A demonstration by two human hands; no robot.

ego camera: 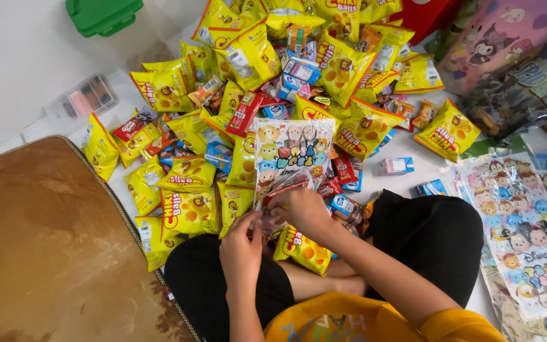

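I sit cross-legged on the floor over a clear cartoon-printed plastic bag that lies on a heap of snacks. My right hand pinches the bag's near edge. My left hand holds the same edge from the left side, fingers curled on it. A yellow snack packet rests against my legs under the hands. Whatever sits inside the bag's opening is hidden by my fingers.
Several yellow snack packets, red bars and small blue cartons cover the floor ahead. Printed plastic bags lie stacked at right. A brown mat is at left; a green-lidded box stands behind.
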